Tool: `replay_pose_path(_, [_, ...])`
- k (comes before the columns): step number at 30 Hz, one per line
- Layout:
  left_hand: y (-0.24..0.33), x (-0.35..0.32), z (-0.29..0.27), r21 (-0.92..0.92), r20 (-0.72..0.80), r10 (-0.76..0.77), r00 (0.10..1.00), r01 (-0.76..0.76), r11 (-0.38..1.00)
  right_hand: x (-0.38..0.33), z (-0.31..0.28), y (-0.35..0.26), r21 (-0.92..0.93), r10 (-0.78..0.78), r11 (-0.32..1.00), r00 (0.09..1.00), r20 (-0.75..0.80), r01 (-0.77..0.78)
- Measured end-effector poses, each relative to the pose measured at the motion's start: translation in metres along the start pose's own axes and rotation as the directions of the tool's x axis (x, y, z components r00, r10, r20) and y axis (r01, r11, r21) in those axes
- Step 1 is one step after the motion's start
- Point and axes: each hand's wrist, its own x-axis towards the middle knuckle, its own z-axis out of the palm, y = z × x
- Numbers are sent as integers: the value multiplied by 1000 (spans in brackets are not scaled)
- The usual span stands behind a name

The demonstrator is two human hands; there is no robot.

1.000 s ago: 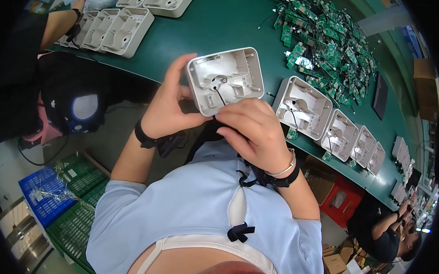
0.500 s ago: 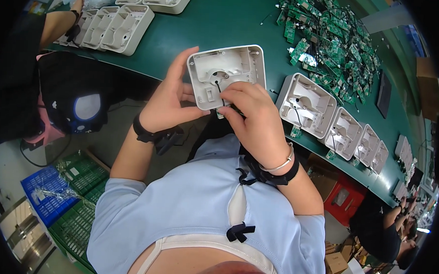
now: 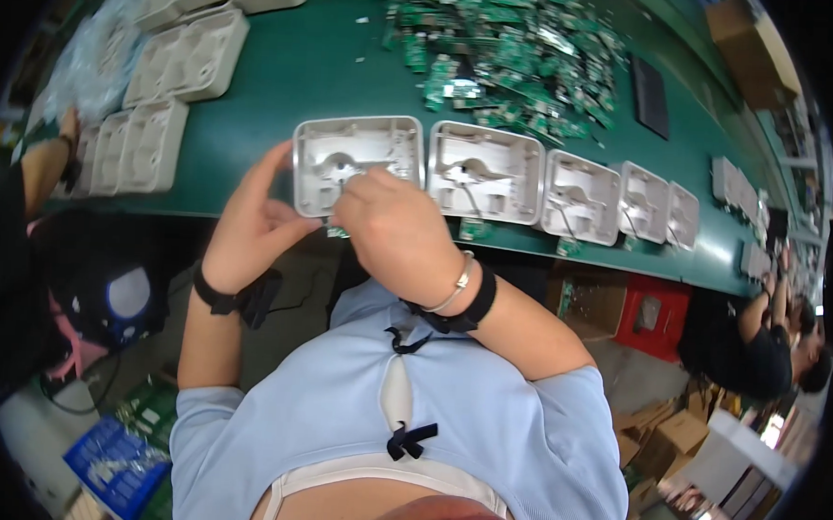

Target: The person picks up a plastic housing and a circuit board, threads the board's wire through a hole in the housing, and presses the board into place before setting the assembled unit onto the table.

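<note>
Two hands are working on a white plastic shell at the edge of a green table.

The left hand is gripping the white shell by its left side, thumb under and fingers curled up along the edge. The right hand is bunched up over the shell's lower middle, fingertips pinching something small inside it; I cannot tell what. The shell is sitting open side up on the green table, touching the next one in a row of shells. A pile of green circuit boards is lying behind them.
</note>
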Motion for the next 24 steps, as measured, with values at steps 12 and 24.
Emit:
replay_pose_path(12, [-8, 10, 5, 386, 36, 228, 973, -224, 895, -69, -108, 28, -363, 199, 857, 885, -421, -365])
replay_pose_path(24, [15, 16, 3, 12, 269, -68, 961, 67, 998, -180, -174, 106, -359, 489, 450, 562, -667, -818])
